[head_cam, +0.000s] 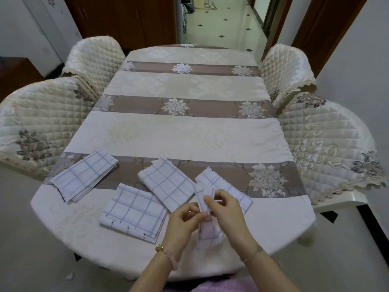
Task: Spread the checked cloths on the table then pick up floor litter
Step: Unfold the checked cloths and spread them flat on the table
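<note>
Several folded white checked cloths lie at the near end of the table (189,133): one at the left (84,175), one in front of it (134,211), one in the middle (168,182) and one at the right (231,186). Above the table's near edge I hold another checked cloth (207,230), bunched and hanging. My left hand (185,220) pinches its left side and my right hand (225,209) grips its top. A small white scrap of litter (70,276) lies on the floor at the lower left.
Four chairs with quilted cream covers flank the table, two at the left (42,123) and two at the right (328,140). A striped floral tablecloth covers the table. A tiled hallway (223,24) opens beyond the far end.
</note>
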